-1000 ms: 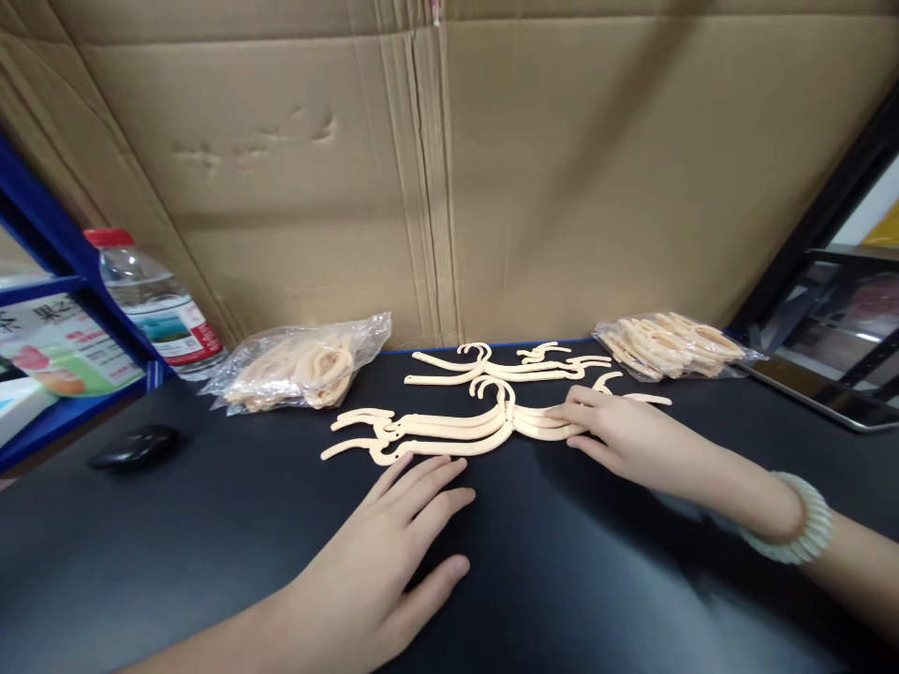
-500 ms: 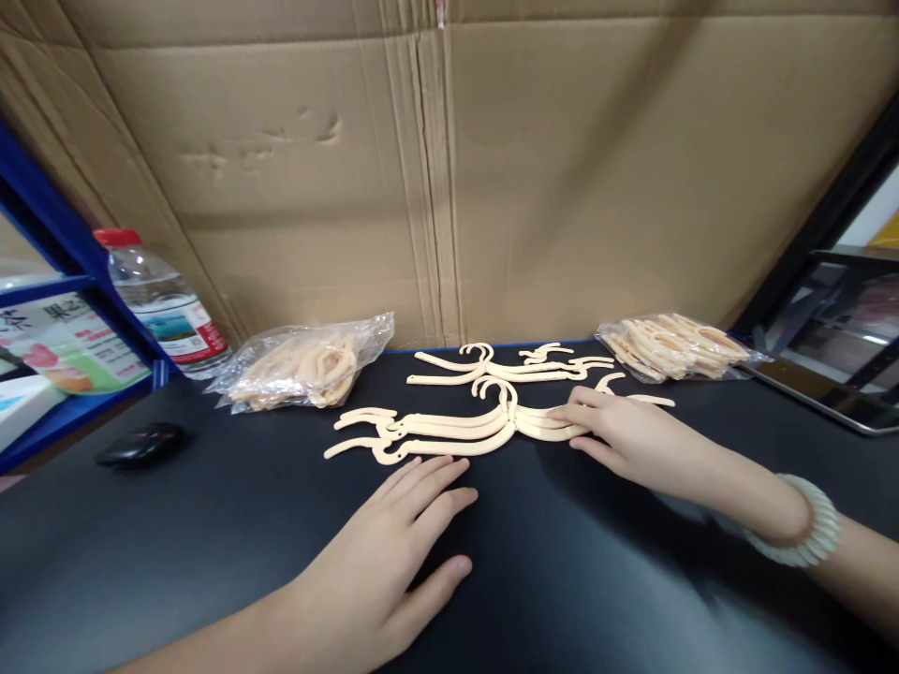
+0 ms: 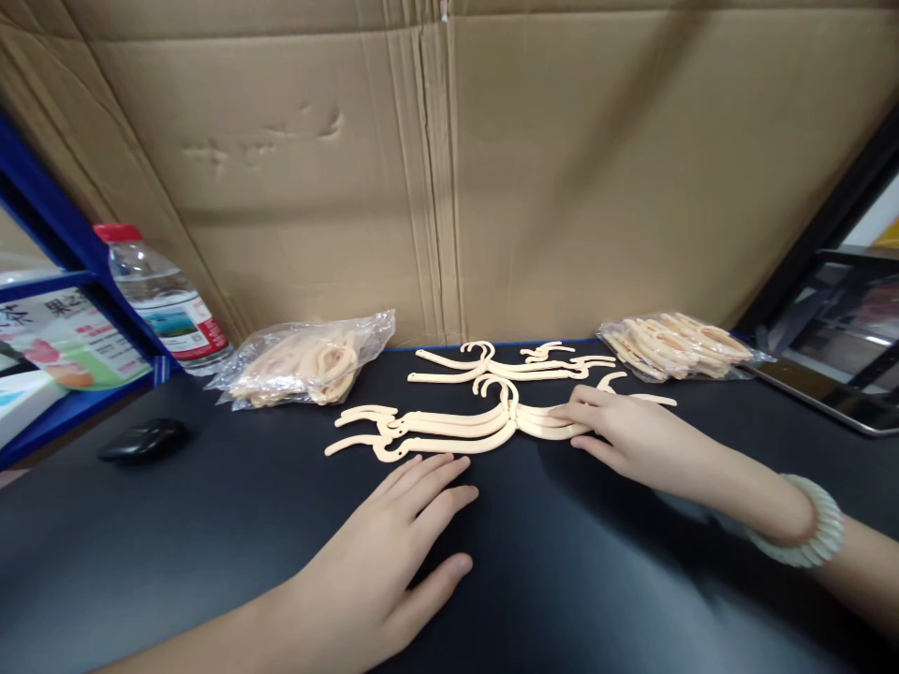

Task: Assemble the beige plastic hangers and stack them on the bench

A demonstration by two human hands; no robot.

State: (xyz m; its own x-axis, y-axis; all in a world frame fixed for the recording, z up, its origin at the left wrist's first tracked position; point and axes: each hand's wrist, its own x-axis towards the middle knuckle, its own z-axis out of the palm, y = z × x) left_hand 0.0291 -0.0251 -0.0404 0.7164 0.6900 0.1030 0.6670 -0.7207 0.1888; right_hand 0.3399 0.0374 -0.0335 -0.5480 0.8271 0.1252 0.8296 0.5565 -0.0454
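Two cream folding clothes hangers (image 3: 449, 447) lie side by side in the middle of the black table, hooks pointing away from me. My right hand (image 3: 618, 431) has its fingers closed over their right arms, covering part of them. Palm down, my left hand (image 3: 414, 543) rests on the table just in front of the left arms, fingers spread and holding nothing. Behind these, another cream hanger (image 3: 449, 377) lies with its left arms apart, and small loose cream pieces (image 3: 544, 352) are near its right side.
A clear bag of cream hanger parts (image 3: 302, 365) lies at the back left, another bag (image 3: 674, 346) at the back right. A black mouse (image 3: 142, 440) and a red-capped water bottle (image 3: 169, 304) are on the left. A tablet (image 3: 829, 393) lies far right. Cardboard (image 3: 295, 187) stands behind.
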